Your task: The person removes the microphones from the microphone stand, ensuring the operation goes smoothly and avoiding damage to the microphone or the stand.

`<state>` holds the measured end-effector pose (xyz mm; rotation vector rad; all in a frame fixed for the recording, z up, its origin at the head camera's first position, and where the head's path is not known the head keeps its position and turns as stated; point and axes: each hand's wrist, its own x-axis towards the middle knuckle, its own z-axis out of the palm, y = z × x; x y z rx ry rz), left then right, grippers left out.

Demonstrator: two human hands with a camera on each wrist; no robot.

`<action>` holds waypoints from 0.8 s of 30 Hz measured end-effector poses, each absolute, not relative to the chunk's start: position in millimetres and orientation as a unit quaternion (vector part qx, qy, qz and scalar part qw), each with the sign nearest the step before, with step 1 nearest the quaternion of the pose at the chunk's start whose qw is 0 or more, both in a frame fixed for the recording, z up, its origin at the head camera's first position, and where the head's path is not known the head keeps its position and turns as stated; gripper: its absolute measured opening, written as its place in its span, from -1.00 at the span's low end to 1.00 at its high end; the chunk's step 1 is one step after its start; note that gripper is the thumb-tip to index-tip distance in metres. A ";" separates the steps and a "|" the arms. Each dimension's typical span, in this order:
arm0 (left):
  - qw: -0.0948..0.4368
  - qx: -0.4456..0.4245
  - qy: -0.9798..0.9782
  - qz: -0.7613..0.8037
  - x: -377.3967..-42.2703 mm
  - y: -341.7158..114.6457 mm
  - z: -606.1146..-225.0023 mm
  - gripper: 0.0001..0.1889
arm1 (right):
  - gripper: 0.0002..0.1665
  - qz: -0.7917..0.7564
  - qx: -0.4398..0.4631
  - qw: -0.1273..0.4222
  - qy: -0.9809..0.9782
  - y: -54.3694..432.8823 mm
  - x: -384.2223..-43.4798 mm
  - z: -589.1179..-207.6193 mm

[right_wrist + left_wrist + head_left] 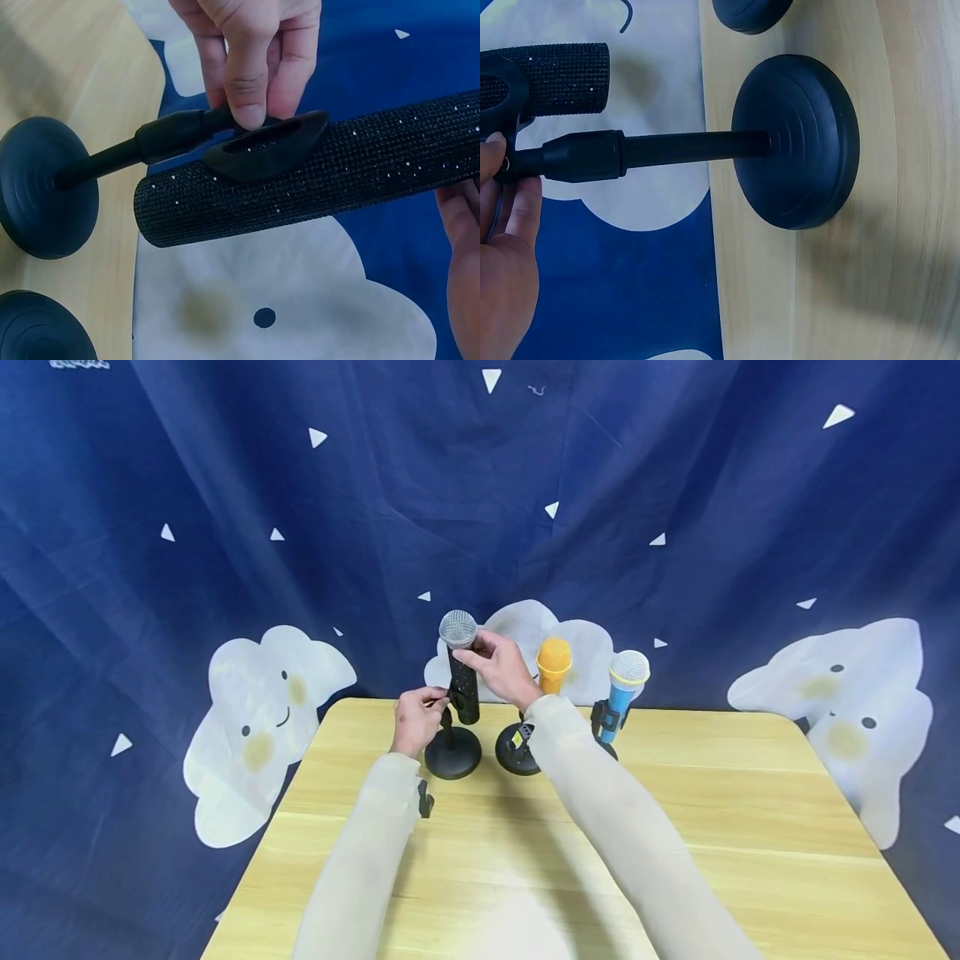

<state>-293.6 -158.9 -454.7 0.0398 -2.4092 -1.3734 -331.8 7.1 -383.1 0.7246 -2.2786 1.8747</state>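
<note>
A black glittery microphone with a silver mesh head stands nearly upright in the clip of a black desk stand. My right hand grips the microphone just below its head. With thumb and fingers, my left hand pinches the stand's joint under the clip. In the right wrist view the clip wraps the lower part of the handle, whose end sticks out past it. The stand's round base rests on the table.
Right of it stand an orange microphone and a blue microphone with a white head, each on a black stand, partly behind my right arm. The wooden table ends at a dark blue curtain with cloud prints.
</note>
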 end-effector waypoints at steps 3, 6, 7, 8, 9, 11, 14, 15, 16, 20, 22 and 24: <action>0.185 0.009 -0.854 -0.486 -294.9 -158.3 -454.5 -0.90 | -0.72 0.630 0.222 0.056 -0.742 6.3 -331.1 -383.6; 0.191 0.003 -0.855 -0.483 -295.9 -158.6 -455.5 -0.91 | -0.69 0.643 0.210 0.066 -0.733 4.5 -330.4 -384.4; 0.193 0.003 -0.855 -0.481 -296.1 -158.8 -455.6 -0.91 | -0.68 0.647 0.205 0.069 -0.731 3.6 -330.2 -384.7; 0.194 0.002 -0.855 -0.480 -296.5 -158.8 -456.1 -0.91 | -0.66 0.652 0.200 0.071 -0.728 2.7 -329.9 -385.1; 0.194 0.003 -0.856 -0.480 -296.8 -159.0 -456.7 -0.91 | -0.66 0.655 0.195 0.073 -0.726 1.9 -329.3 -385.1; 0.193 0.004 -0.855 -0.481 -296.8 -159.3 -457.2 -0.92 | -0.64 0.658 0.188 0.080 -0.725 0.5 -328.0 -385.1; 0.191 0.004 -0.855 -0.482 -297.5 -160.2 -457.7 -0.91 | -0.64 0.652 0.180 0.087 -0.731 -0.5 -325.9 -384.1; 0.191 0.004 -0.855 -0.482 -297.7 -160.7 -457.7 -0.91 | -0.65 0.650 0.181 0.089 -0.733 -0.8 -325.4 -383.5; 0.192 0.003 -0.855 -0.482 -297.7 -161.1 -457.4 -0.91 | -0.65 0.647 0.181 0.091 -0.735 -1.0 -325.2 -383.1; 0.189 0.007 -0.857 -0.480 -296.9 -161.8 -456.7 -0.92 | -0.67 0.648 0.179 0.088 -0.735 -1.0 -324.2 -382.2; 0.189 0.009 -0.856 -0.481 -295.9 -161.1 -456.1 -0.92 | -0.68 0.650 0.181 0.087 -0.733 -0.4 -324.1 -382.4; 0.190 0.010 -0.857 -0.480 -295.5 -160.2 -455.7 -0.92 | -0.68 0.651 0.182 0.088 -0.732 0.6 -324.3 -382.8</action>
